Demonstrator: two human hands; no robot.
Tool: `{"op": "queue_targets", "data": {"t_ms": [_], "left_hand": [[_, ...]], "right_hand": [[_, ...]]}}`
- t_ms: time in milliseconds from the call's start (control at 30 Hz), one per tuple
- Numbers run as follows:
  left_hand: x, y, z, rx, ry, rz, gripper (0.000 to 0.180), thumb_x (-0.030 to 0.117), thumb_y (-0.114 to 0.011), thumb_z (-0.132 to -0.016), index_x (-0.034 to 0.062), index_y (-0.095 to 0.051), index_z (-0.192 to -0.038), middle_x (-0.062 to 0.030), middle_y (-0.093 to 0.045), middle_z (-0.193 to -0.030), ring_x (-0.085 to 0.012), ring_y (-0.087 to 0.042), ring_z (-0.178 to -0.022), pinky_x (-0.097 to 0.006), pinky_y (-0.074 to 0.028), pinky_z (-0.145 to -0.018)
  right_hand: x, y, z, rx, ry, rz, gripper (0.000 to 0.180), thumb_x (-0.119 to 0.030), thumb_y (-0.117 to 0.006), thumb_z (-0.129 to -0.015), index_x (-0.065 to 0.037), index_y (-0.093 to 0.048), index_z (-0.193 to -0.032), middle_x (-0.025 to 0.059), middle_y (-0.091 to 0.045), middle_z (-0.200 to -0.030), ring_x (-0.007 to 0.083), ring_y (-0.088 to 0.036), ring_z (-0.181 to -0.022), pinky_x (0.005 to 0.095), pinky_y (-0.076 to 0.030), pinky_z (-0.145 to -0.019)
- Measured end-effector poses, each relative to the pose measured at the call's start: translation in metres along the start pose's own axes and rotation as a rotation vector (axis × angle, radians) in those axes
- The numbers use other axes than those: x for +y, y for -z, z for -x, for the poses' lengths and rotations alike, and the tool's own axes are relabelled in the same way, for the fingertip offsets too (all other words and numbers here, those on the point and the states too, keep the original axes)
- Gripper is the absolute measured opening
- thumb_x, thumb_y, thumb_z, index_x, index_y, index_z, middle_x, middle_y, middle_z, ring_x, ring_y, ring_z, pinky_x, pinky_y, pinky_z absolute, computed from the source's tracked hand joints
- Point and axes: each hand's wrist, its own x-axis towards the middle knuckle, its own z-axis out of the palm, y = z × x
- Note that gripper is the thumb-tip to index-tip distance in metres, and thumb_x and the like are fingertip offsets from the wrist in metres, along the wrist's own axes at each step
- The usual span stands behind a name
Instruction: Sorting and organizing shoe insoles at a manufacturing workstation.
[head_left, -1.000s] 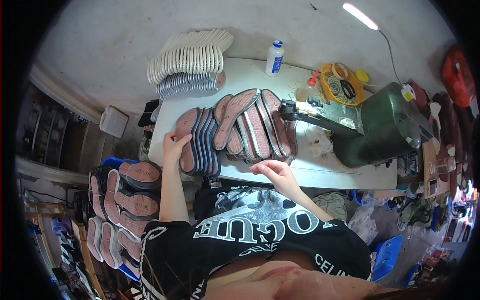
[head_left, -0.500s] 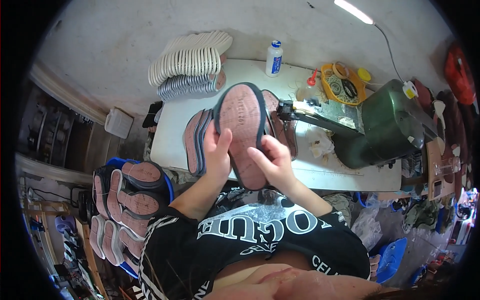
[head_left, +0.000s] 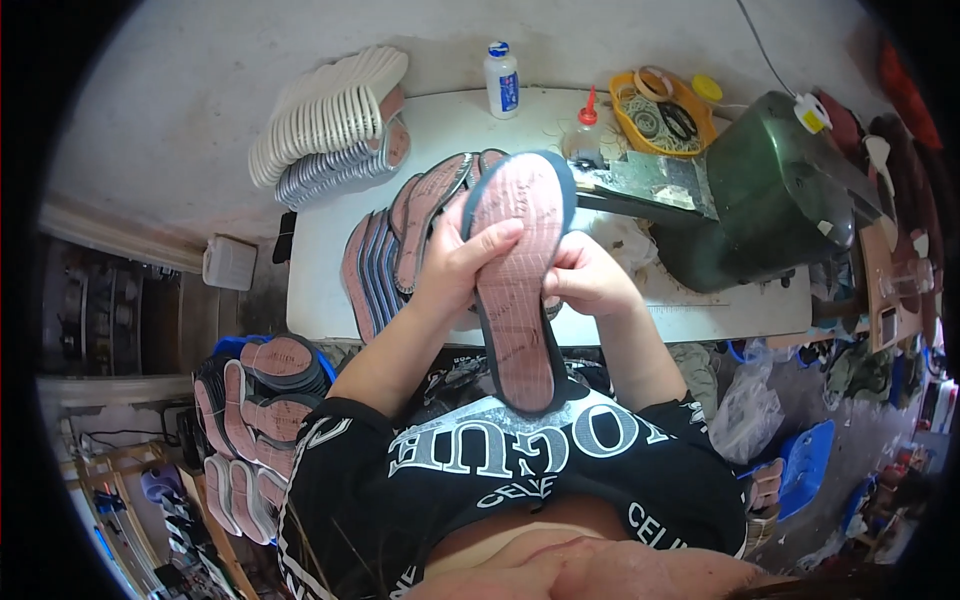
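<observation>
Shoe sole (head_left: pixel 515 285) up close, pinkish face toward the eyes.
Gripped by left hand (head_left: pixel 462 268) and right hand (head_left: pixel 585 280) at mid-length, tilted for inspection above stacked soles (head_left: pixel 395 245).

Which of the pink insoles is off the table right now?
The dark-rimmed pink insole held up between left hand and right hand; the others lie fanned on the table.

I had both forearms raised from the lower middle of the frame toward its centre. My left hand (head_left: pixel 455 270) was curled, fingers spread forward and thumb tucked in a grip. My right hand (head_left: pixel 585 280), just beside it, was closed, knuckles up.
</observation>
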Motion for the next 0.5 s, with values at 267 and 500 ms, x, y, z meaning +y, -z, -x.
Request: {"op": "queue_targets", "data": {"t_ms": [267,500], "left_hand": [[-0.028,0.004,-0.037,0.274,-0.224,-0.392,0.038,0.009,-0.071,-0.080,-0.0046,-0.056,-0.112,-0.0105,-0.063,-0.104,-0.0169,-0.061,-0.094,-0.028,-0.047,-0.086],[-0.049,0.021,-0.082,0.308,-0.061,-0.164,0.032,0.015,-0.071,-0.081,-0.0037,-0.060,-0.105,-0.0088,-0.057,-0.103,-0.0162,-0.059,-0.094,-0.028,-0.047,-0.084]], "right_hand": [[-0.018,-0.003,0.000,0.528,0.103,0.603,0.021,-0.019,-0.063,-0.091,-0.002,-0.067,-0.078,-0.0039,-0.056,-0.065,0.0014,-0.046,-0.057,0.0177,-0.035,-0.050],[0.011,0.014,0.044,0.275,-0.192,-0.138,0.044,-0.037,-0.052,-0.095,0.005,-0.063,-0.101,0.0167,-0.069,-0.086,0.0212,-0.069,-0.073,0.0289,-0.055,-0.057]]}}
